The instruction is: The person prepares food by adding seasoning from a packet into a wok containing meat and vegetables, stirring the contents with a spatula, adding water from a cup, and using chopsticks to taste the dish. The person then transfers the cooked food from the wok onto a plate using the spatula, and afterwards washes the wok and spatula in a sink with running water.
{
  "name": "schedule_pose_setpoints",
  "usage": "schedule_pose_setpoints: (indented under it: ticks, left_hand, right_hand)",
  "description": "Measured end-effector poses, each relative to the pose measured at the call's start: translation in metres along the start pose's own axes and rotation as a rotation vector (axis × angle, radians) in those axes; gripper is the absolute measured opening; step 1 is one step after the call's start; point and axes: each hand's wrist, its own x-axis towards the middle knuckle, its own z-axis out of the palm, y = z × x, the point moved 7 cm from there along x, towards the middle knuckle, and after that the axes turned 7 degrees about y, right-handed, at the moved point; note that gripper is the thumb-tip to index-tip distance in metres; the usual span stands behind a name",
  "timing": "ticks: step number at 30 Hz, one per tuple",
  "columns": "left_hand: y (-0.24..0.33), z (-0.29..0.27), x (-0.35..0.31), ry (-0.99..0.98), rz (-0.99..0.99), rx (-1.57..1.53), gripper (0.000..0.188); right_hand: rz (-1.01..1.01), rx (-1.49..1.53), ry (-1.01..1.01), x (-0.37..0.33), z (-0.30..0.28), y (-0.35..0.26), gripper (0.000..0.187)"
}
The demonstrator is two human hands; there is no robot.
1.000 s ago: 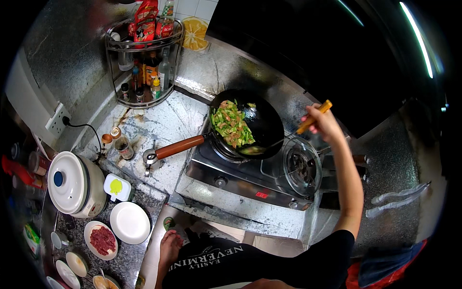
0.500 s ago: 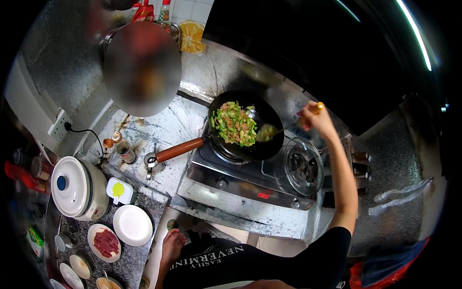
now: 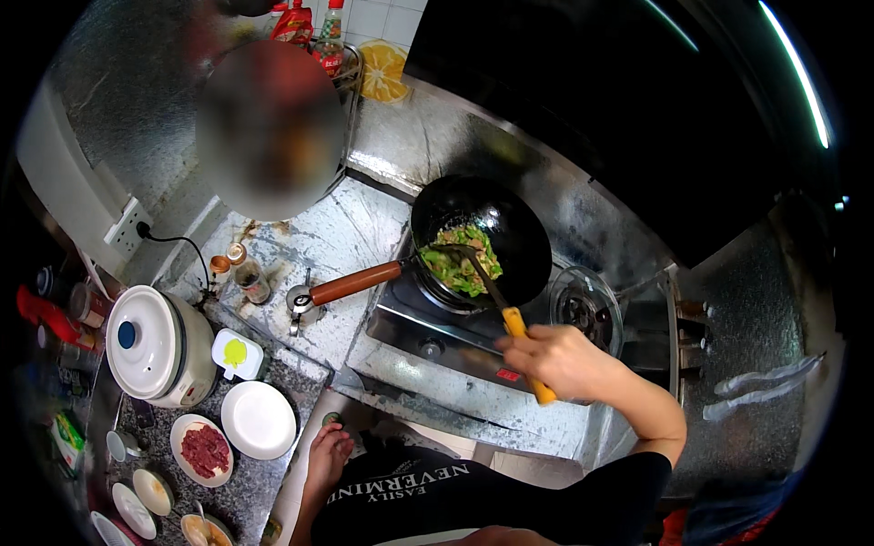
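My right hand (image 3: 560, 359) is wrapped round the yellow handle of a spatula (image 3: 513, 320). The dark blade reaches into a black wok (image 3: 521, 218) on the gas stove (image 3: 410, 326), touching chopped green vegetables mixed with small brownish pieces (image 3: 469, 273). This food is gathered at the wok's near side. The wok's wooden handle (image 3: 355, 284) points left over the counter, with neither hand on it. My left hand (image 3: 330, 448) hangs low by my body, left of the shirt, its fingers loosely bent and seemingly holding nothing.
A glass lid (image 3: 612, 314) lies at the stove's right. Left stand a white cooker (image 3: 146, 346), an open seasoning jar (image 3: 252, 282), a lidded white box (image 3: 238, 353), an empty plate (image 3: 259, 419), a plate of raw meat (image 3: 204, 453) and several bowls. A range hood (image 3: 592, 100) overhangs the back.
My right hand has come down and left from beyond the stove's right side, bringing the spatula across the wok. The food has been pushed into a smaller heap nearer me. My left hand stays low.
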Motion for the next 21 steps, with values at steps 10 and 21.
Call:
schedule_pose_setpoints:
  ticks: [10, 21]
  left_hand:
    - [-0.008, 0.049, 0.038, -0.112, 0.041, 0.224, 0.017]
    - [-0.045, 0.168, 0.131, -0.212, 0.684, 1.232, 0.028]
  right_hand:
    - [0.268, 0.238, 0.119, -0.011, -0.004, 0.058, 0.008]
    - [1.174, 0.945, 0.744, -0.070, 0.010, 0.269, 0.012]
